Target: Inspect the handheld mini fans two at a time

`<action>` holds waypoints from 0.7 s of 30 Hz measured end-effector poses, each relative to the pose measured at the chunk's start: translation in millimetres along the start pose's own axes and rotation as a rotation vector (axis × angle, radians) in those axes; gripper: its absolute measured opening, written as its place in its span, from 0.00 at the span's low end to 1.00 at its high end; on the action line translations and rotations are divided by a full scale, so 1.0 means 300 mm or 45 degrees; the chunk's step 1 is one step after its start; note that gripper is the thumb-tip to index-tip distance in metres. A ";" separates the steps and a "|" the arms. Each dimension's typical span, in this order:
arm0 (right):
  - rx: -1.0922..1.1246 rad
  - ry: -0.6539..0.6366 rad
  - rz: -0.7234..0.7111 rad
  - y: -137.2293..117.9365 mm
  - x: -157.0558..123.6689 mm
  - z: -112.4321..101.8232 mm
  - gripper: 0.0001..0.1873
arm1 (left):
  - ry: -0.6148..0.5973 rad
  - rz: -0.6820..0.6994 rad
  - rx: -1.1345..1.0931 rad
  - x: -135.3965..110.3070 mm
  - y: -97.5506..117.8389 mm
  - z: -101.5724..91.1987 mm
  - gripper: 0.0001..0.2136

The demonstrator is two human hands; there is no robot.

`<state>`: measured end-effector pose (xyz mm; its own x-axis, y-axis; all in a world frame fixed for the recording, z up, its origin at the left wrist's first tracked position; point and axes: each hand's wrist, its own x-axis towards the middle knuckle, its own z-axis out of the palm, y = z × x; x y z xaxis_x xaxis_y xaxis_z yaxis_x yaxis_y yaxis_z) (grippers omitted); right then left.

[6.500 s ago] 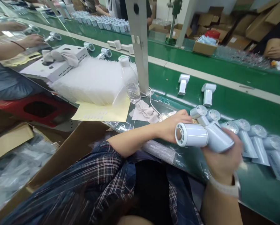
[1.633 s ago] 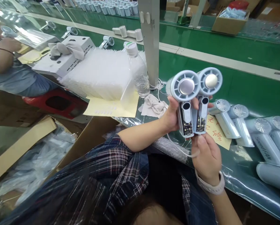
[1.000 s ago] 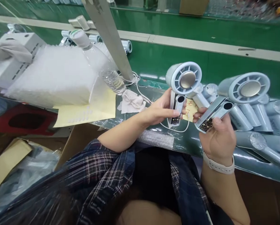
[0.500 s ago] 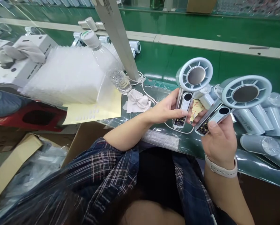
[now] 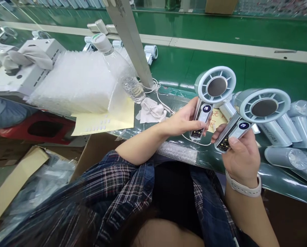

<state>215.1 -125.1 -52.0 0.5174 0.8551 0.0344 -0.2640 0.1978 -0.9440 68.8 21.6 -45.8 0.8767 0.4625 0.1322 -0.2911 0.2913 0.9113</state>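
Note:
Two light-blue handheld fans are held up side by side over the bench. My left hand (image 5: pixel 186 120) is closed around the handle of the left fan (image 5: pixel 204 79), thumb on the handle's face below its button. My right hand (image 5: pixel 242 149) grips the right fan (image 5: pixel 243 103), its thumb near the lower handle. Both round displays are lit and read 20. Beneath them, each handle's lower end shows a bare circuit board. A yellow note (image 5: pixel 218 120) with red writing lies behind the two handles, partly hidden.
Wrapped handheld fans (image 5: pixel 284 157) lie in a group on the right. A plastic bottle (image 5: pixel 129 79) leans beside a stack of clear bags (image 5: pixel 76 80) and a metal post (image 5: pixel 133 41). A white cloth (image 5: pixel 152 110) and cable lie mid-bench; an open carton (image 5: pixel 25 181) stands lower left.
Both displays were dark and now show 20. The right fan has tilted slightly and its head has shifted left. Both hands keep their grip.

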 end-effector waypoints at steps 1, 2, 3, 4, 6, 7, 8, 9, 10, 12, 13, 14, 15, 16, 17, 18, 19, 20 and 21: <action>-0.001 0.014 0.011 0.004 0.002 -0.001 0.19 | 0.021 -0.016 -0.004 0.004 -0.005 0.000 0.33; 0.004 0.023 0.025 0.008 0.004 -0.002 0.19 | 0.059 -0.031 -0.010 0.008 -0.009 -0.001 0.32; 0.011 0.030 0.039 0.012 0.005 -0.002 0.19 | 0.114 -0.038 -0.016 0.011 -0.011 -0.001 0.31; 0.018 0.041 0.048 0.017 0.007 -0.002 0.18 | 0.175 -0.039 -0.016 0.014 -0.012 -0.002 0.30; 0.033 0.052 0.062 0.025 0.008 -0.002 0.17 | 0.253 -0.028 -0.013 0.016 -0.009 -0.002 0.28; 0.038 0.048 0.072 0.027 0.007 -0.003 0.18 | 0.249 -0.020 -0.012 0.015 -0.005 -0.003 0.28; 0.039 0.037 0.083 0.029 0.007 -0.003 0.18 | 0.223 -0.012 -0.007 0.014 -0.002 -0.003 0.29; 0.032 0.021 0.089 0.029 0.007 -0.003 0.19 | 0.188 -0.004 0.003 0.014 0.001 -0.004 0.29; 0.022 0.009 0.086 0.029 0.007 -0.003 0.19 | 0.162 0.000 0.018 0.014 0.002 -0.005 0.29; 0.002 0.012 0.058 0.025 0.010 -0.001 0.17 | 0.155 -0.006 0.050 0.016 -0.001 -0.009 0.29; -0.006 0.025 0.042 0.023 0.013 0.001 0.16 | 0.164 -0.023 0.054 0.019 -0.005 -0.012 0.28; -0.008 0.039 0.035 0.021 0.016 0.002 0.16 | 0.168 -0.044 0.046 0.022 -0.009 -0.014 0.28; -0.007 0.046 0.039 0.019 0.018 0.004 0.16 | 0.169 -0.059 0.033 0.025 -0.013 -0.016 0.29; -0.005 0.048 0.047 0.018 0.020 0.005 0.17 | 0.160 -0.063 0.022 0.027 -0.016 -0.017 0.29; -0.004 0.049 0.055 0.017 0.020 0.006 0.17 | 0.144 -0.057 0.014 0.029 -0.019 -0.018 0.30; 0.001 0.050 0.062 0.016 0.020 0.006 0.17 | 0.128 -0.045 0.011 0.030 -0.020 -0.018 0.31; 0.008 0.052 0.066 0.015 0.018 0.005 0.18 | 0.112 -0.033 0.011 0.030 -0.022 -0.018 0.31; 0.017 0.055 0.069 0.014 0.016 0.004 0.18 | 0.099 -0.026 0.013 0.031 -0.024 -0.018 0.32; 0.026 0.058 0.072 0.013 0.014 0.004 0.18 | 0.089 -0.027 0.015 0.031 -0.026 -0.018 0.32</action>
<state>215.3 -120.3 -55.3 0.5374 0.8427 -0.0342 -0.3104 0.1599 -0.9371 77.1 28.0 -53.9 0.8536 0.5138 0.0857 -0.2677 0.2917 0.9183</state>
